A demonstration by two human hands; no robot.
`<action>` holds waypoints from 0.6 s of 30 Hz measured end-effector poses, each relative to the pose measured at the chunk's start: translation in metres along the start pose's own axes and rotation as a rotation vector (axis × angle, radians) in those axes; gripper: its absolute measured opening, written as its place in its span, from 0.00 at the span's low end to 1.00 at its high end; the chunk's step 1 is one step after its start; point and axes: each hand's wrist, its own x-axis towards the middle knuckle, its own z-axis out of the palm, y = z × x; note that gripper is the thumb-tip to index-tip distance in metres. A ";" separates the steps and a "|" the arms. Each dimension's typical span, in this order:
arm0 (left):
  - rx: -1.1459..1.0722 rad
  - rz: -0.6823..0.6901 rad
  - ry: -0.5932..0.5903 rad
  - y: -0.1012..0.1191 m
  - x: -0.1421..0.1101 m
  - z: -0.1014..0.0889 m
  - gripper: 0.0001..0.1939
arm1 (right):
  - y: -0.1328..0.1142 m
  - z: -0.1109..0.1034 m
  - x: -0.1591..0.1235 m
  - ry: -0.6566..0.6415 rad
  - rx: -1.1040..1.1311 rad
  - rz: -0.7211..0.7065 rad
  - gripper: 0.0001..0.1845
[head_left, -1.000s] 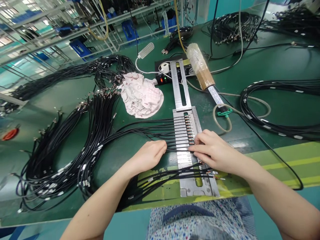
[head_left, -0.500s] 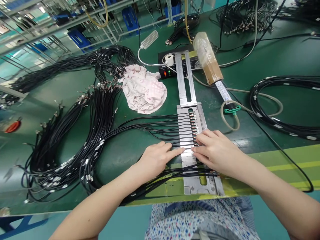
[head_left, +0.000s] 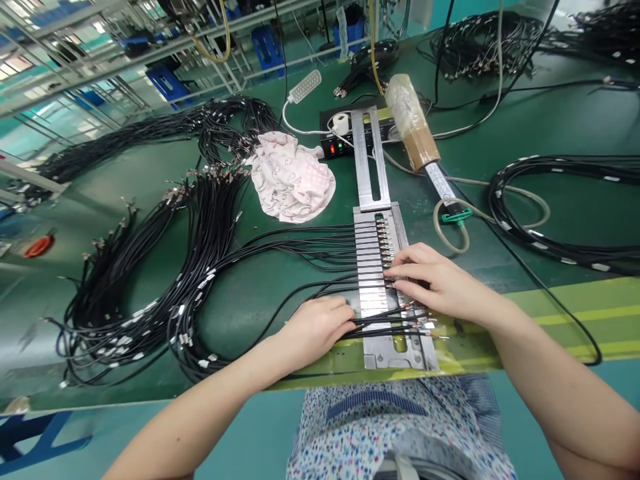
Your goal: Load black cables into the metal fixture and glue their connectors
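Observation:
A slotted metal fixture [head_left: 371, 291] lies in front of me, with several black cables [head_left: 327, 248] side by side across its slots. Their bare metal ends [head_left: 384, 240] line up along the right side of the slots. My right hand [head_left: 440, 283] has its thumb and fingers apart, the fingertips touching the ends of the lowest slotted cables. Lower down, my left hand [head_left: 320, 328] is closed with its fingertips on a loose bunch of black cables [head_left: 383, 325] that crosses the fixture's near part. The palm hides how many it grips.
Large bundles of black cables [head_left: 200, 220] with white labels spread on the left. Beyond the fixture are a crumpled pink-white cloth [head_left: 293, 177], a black power box [head_left: 345, 145] and a small lamp [head_left: 305, 87]. A taped tool [head_left: 417, 130] and a cable coil [head_left: 500, 213] lie right.
My left hand has moved down from the slots to the loose cable bunch. My right hand has shifted slightly up the fixture, and its thumb and fingers have spread. The whole view has shifted a little.

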 end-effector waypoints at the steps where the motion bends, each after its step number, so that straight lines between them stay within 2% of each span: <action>1: -0.032 -0.006 0.023 0.000 -0.001 -0.003 0.10 | -0.002 -0.002 -0.001 -0.008 0.011 -0.001 0.15; 4: -0.104 -0.029 0.120 -0.005 -0.006 -0.016 0.09 | -0.007 -0.008 -0.005 -0.066 0.045 0.020 0.16; 9: 0.014 -0.092 0.255 -0.021 -0.013 -0.027 0.10 | -0.008 -0.015 -0.015 -0.068 0.001 0.162 0.20; 11: 0.057 -0.120 0.243 -0.025 -0.012 -0.025 0.10 | -0.007 -0.015 -0.019 -0.066 -0.028 0.177 0.20; 15: 0.229 -0.184 0.140 -0.023 -0.008 -0.019 0.13 | -0.006 -0.012 -0.026 -0.064 -0.055 0.179 0.18; 18: 0.287 -0.215 0.135 -0.019 -0.006 -0.016 0.13 | -0.008 -0.010 -0.029 -0.073 -0.060 0.176 0.18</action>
